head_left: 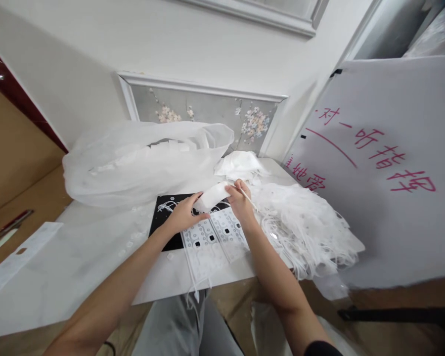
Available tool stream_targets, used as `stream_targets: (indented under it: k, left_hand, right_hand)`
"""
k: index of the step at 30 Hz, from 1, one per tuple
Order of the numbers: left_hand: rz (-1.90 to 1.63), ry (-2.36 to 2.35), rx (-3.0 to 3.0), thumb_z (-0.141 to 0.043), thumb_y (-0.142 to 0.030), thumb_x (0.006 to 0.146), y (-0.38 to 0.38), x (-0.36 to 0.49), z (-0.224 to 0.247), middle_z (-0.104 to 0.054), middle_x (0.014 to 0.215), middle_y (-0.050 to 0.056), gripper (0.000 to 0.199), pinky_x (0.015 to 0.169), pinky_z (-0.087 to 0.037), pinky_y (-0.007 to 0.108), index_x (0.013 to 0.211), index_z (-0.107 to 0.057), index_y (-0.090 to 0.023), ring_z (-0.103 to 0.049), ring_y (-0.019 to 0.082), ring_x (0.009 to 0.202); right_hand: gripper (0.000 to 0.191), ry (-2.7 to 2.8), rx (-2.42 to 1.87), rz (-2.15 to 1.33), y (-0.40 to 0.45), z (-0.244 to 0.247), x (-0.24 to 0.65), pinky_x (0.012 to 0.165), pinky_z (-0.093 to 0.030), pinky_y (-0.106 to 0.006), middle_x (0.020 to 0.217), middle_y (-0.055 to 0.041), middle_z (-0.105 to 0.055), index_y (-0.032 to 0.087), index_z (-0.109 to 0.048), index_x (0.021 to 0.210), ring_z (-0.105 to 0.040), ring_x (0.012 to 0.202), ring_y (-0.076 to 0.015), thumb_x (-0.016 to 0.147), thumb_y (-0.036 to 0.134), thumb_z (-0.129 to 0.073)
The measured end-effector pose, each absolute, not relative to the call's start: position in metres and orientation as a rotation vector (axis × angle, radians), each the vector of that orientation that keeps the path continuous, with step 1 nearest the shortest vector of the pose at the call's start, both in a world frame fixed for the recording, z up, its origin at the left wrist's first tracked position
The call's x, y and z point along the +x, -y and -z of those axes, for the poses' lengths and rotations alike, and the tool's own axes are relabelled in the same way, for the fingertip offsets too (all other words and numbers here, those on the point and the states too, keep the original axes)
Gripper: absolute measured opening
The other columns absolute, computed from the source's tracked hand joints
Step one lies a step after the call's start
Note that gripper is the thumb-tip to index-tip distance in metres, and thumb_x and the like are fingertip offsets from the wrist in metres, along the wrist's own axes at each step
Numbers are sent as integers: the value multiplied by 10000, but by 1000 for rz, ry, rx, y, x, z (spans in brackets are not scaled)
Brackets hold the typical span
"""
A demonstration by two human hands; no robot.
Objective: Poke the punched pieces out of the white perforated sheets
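In front of me, a white folded piece of thin, soft material (212,197) is held between both hands over the work surface. My left hand (187,212) grips its left end, thumb below and fingers above. At the right end, my right hand (241,198) pinches it, and a thin white cord (249,200) runs out by the fingers. Beneath the hands lie a black board (166,241) and white patterned sheets (203,247) with small dark square openings. Beside my right forearm spreads a heap of white pieces with cord loops (300,222).
Behind the hands stands a large translucent bag (133,163) with white pieces inside. A small white stack (241,163) sits beside it. A whiteboard with red writing (385,148) leans at the right. A red cutter (17,220) and a white strip (25,254) lie left.
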State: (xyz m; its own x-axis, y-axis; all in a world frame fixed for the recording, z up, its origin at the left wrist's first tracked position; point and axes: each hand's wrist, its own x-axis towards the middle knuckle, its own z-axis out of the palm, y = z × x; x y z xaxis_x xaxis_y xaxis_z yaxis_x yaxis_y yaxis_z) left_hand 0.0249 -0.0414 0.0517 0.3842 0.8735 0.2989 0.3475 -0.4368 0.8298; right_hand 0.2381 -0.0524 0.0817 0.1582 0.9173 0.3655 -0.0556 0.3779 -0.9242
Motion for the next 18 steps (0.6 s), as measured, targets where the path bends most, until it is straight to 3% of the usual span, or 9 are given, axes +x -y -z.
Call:
stream_targets:
  k: [2,3,6,10,13,16,18]
  left_hand:
    - [-1032,-1135,2082,-916,-544,560,50,35,-49,-615,1339,163,1034,1060,-385,473,1446,-490,-222,-556,406,1234]
    - [-1051,-1162,2137,-916,-557,556,53,40,-49,-601,1348,174,1064,1069,-367,493,1456,-464,-215,-547,417,1234]
    - [-1126,-1209,2233,-842,-537,690,58,45,-47,-621,1266,165,815,1037,-380,489,1355,-513,-199,-567,395,1172]
    - [-1073,-1287,2244,-730,-391,807,48,32,-46,-648,1057,116,443,828,-465,394,1161,-544,-200,-626,327,982]
    - [-894,-1320,2315,-715,-288,784,37,18,-50,-665,1071,107,497,767,-465,367,1228,-507,-211,-654,320,951]
    - [-662,-1401,2453,-696,-206,754,34,9,-62,-660,1207,127,606,795,-468,368,1319,-479,-219,-659,338,1036]
    - [-505,-1458,2526,-662,-210,784,41,1,-73,-649,1264,116,538,815,-473,359,1297,-502,-229,-654,327,1085]
  right_hand:
    - [464,1147,-841,-959,61,-86,227,587,-425,-277,616,71,-396,256,-221,786,-486,583,-140,790,401,-661]
    - [479,1124,-805,-1005,65,-88,223,611,-442,-279,627,69,-439,255,-222,786,-513,602,-141,777,393,-681]
    - [485,1131,-771,-1063,72,-92,215,695,-493,-308,699,42,-586,258,-227,798,-614,700,-172,760,393,-691]
    - [483,1111,-739,-1074,66,-90,221,749,-507,-323,754,21,-667,260,-232,804,-686,816,-209,756,360,-702]
    - [470,1089,-747,-1049,56,-84,231,742,-497,-307,767,16,-683,258,-259,799,-691,840,-210,741,333,-720]
    - [481,1104,-818,-1032,49,-76,238,693,-473,-281,805,1,-698,253,-284,782,-665,781,-185,717,343,-752]
    - [495,1153,-867,-1033,49,-71,237,666,-446,-260,809,2,-698,246,-299,768,-627,727,-154,708,349,-780]
